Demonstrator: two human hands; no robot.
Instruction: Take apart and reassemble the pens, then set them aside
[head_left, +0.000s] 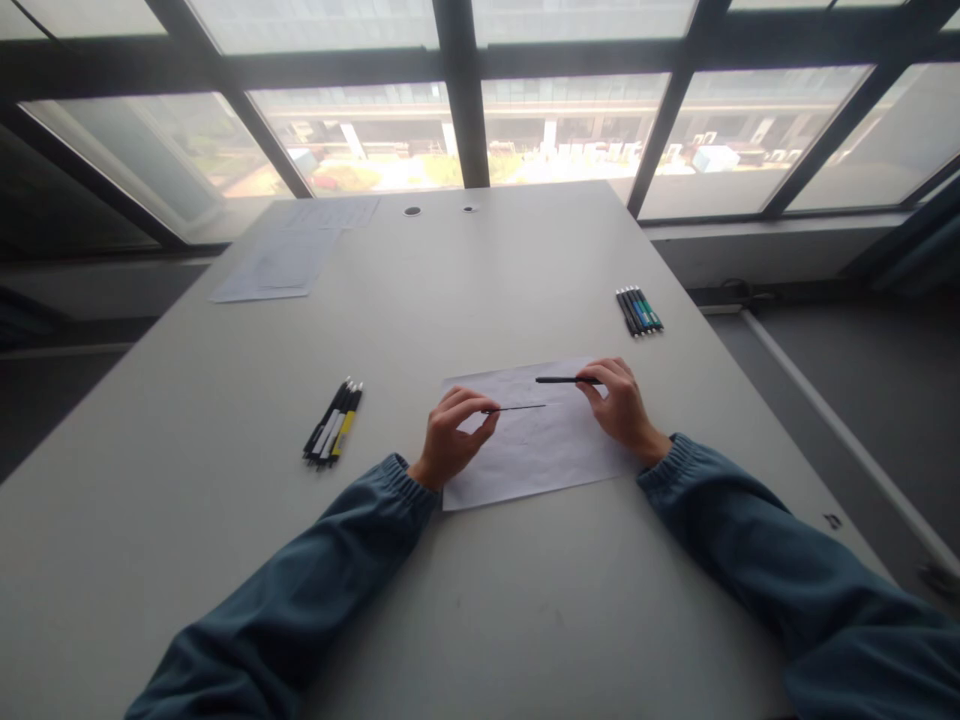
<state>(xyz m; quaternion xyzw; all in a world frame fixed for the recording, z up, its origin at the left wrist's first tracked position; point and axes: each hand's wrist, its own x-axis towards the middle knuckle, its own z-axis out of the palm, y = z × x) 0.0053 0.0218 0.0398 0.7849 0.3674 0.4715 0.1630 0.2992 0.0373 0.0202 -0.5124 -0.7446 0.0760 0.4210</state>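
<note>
Over the left part of a white sheet of paper (540, 455), my left hand (455, 432) pinches a thin dark rod (523, 407) between thumb and fingers, its free end pointing right. My right hand (619, 402) is at the sheet's right side, closed on a thicker black pen barrel (556, 380) that points left. The barrel's right end is hidden by my fingers. The rod and the barrel are apart, with the barrel slightly farther from me.
Several black, white and yellow pens (333, 425) lie left of the sheet. Another row of pens (639, 312) lies at the right. Papers (277, 255) rest on the white table (480, 290) at the far left. A small dark piece (832, 521) is near the right edge.
</note>
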